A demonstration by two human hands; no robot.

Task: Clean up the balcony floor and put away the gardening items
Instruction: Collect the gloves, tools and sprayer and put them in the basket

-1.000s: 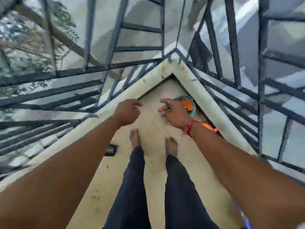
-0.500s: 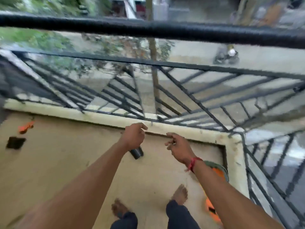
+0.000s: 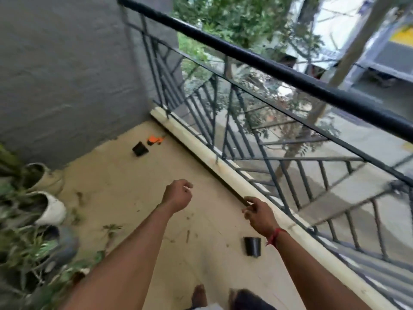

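Note:
Both my arms reach out over the beige balcony floor (image 3: 125,189). My left hand (image 3: 177,194) hangs with loosely curled fingers and holds nothing. My right hand (image 3: 257,213), with a red thread at the wrist, is near the pale curb (image 3: 223,171), fingers relaxed; I see nothing in it. A small black pot (image 3: 252,246) lies on the floor just below my right wrist. Farther off, near the wall corner, sit a black square pot (image 3: 140,149) and an orange item (image 3: 154,139). Dry leaves and twigs (image 3: 111,229) litter the floor.
Potted plants stand along the left edge: white pots (image 3: 51,209) and a grey pot (image 3: 64,242). A grey wall (image 3: 67,63) closes the far end. A black metal railing (image 3: 268,70) runs along the right above the curb. My bare foot (image 3: 199,294) shows at the bottom.
The view has swung left from the railing corner to look along the balcony. Both hands stay raised in front, a little farther apart. The black pot now lies under my right wrist.

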